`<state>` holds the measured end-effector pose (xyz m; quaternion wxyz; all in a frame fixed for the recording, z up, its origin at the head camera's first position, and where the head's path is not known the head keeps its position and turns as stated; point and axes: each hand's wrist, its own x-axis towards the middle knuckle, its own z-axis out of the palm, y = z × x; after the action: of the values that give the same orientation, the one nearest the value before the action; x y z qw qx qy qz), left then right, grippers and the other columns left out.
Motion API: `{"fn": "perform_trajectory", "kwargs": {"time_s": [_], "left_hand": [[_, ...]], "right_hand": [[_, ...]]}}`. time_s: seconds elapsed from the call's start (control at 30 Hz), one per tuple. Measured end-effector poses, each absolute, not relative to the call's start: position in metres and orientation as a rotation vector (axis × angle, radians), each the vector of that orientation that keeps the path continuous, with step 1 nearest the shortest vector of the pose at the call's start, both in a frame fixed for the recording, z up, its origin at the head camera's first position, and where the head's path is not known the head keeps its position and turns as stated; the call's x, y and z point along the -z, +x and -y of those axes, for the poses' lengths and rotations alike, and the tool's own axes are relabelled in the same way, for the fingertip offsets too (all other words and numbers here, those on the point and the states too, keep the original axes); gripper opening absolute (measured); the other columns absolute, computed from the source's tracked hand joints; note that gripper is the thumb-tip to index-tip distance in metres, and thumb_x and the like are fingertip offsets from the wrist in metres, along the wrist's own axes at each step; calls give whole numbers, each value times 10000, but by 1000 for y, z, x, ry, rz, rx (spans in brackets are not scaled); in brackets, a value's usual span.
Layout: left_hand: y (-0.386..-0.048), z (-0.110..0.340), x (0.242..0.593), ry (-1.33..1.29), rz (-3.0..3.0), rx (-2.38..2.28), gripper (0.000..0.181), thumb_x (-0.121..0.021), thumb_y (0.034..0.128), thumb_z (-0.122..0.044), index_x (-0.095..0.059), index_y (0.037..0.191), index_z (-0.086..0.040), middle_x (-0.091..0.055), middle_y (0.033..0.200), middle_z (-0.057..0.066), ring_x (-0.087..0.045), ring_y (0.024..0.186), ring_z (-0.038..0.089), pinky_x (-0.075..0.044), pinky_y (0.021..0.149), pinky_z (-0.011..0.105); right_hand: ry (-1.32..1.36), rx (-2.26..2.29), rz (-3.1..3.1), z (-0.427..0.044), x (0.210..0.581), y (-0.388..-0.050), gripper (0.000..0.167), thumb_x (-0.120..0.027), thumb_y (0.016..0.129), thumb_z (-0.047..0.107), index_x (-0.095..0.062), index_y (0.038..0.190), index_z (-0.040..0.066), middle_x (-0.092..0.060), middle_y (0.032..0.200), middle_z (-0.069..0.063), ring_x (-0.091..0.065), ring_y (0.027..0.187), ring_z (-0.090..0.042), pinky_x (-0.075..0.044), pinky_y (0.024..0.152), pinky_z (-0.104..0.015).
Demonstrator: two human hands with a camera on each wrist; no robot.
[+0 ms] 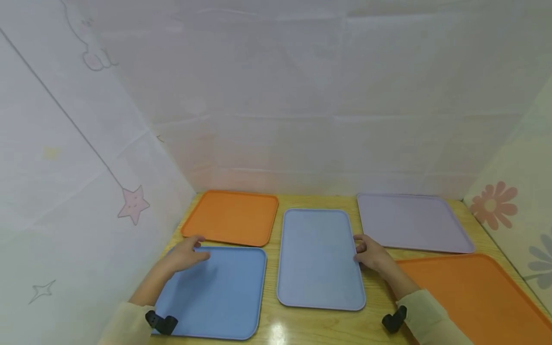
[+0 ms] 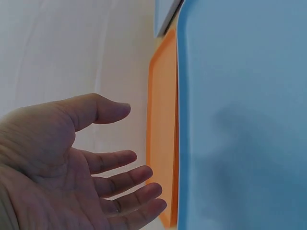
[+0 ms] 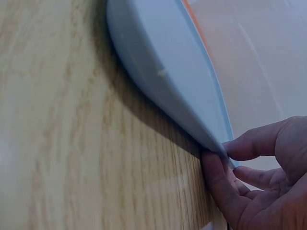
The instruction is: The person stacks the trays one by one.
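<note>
A pale blue tray [image 1: 321, 258] lies upright-oriented in the middle of the table. The right hand [image 1: 372, 254] is at its right edge; in the right wrist view the right hand [image 3: 268, 172] pinches the rim of the pale tray [image 3: 177, 62] between thumb and fingers. The left hand [image 1: 183, 256] hovers over the upper left part of a blue tray [image 1: 220, 292]. Seen in the left wrist view, the left hand [image 2: 91, 167] has its fingers spread and slightly bent, holding nothing, beside the blue tray [image 2: 244, 72].
An orange tray [image 1: 235, 218] lies at the back left, a lilac tray [image 1: 409, 223] at the back right. Another orange tray [image 1: 474, 297] is at the front right, partly under the right forearm. White printed sheets [image 1: 280, 96] stand around the wooden table [image 1: 302, 328].
</note>
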<state>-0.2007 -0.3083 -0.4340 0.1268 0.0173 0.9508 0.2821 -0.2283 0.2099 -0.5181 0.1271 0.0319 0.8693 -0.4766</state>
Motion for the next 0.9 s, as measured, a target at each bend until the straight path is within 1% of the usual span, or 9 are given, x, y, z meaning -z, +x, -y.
{"fn": "perform_trajectory", "kwargs": {"time_s": [0.13, 0.33, 0.43, 0.57, 0.67, 0.8, 0.9], "left_hand": [[-196, 330, 435, 36, -2775, -774, 632, -698, 933, -284, -494, 1362, 132, -550, 1307, 343, -538, 1193, 495, -505, 933, 575], [-195, 362, 438, -39, -2754, -798, 638, -660, 957, -294, -454, 1382, 134, -512, 1330, 374, -507, 1205, 526, -471, 959, 615], [-195, 378, 442, -111, -2714, -809, 673, -639, 968, -314, -410, 1405, 145, -480, 1346, 399, -487, 1215, 546, -462, 961, 631], [-195, 395, 453, -167, -2682, -838, 746, -623, 974, -304, -299, 1444, 176, -419, 1365, 447, -465, 1226, 581, -462, 965, 644], [-195, 404, 464, -181, -2699, -857, 770, -624, 969, -265, -244, 1458, 192, -373, 1383, 474, -429, 1251, 606, -446, 988, 655], [-196, 409, 478, -175, -2750, -825, 772, -644, 948, -229, -254, 1436, 226, -349, 1376, 505, -386, 1264, 634, -414, 1015, 672], [-197, 408, 488, -170, -2800, -744, 793, -657, 931, -221, -249, 1423, 249, -356, 1362, 516, -381, 1259, 648, -401, 1022, 682]], "right_hand": [[90, 1403, -2502, -210, 518, -228, 668, -656, 838, -100, -400, 1454, -78, -557, 996, -163, -589, 862, -251, -583, 666, -342], [91, 1408, -2491, -211, 518, -228, 664, -645, 847, -97, -389, 1459, -75, -554, 1023, -179, -591, 876, -260, -588, 679, -353], [83, 1404, -2487, -211, 518, -228, 659, -644, 854, -91, -386, 1459, -77, -553, 1030, -186, -590, 881, -264, -586, 681, -352], [87, 1401, -2488, -210, 517, -229, 659, -646, 852, -90, -389, 1459, -75, -551, 1024, -179, -585, 873, -260, -575, 672, -341], [90, 1414, -2478, -210, 516, -228, 662, -640, 849, -94, -385, 1460, -77, -544, 1018, -178, -581, 868, -259, -574, 667, -340], [97, 1427, -2469, -211, 517, -227, 664, -637, 853, -93, -379, 1465, -75, -547, 1024, -182, -586, 869, -258, -577, 666, -345], [99, 1431, -2470, -212, 519, -228, 666, -641, 858, -91, -379, 1470, -66, -547, 1022, -174, -582, 875, -253, -577, 669, -346]]}}
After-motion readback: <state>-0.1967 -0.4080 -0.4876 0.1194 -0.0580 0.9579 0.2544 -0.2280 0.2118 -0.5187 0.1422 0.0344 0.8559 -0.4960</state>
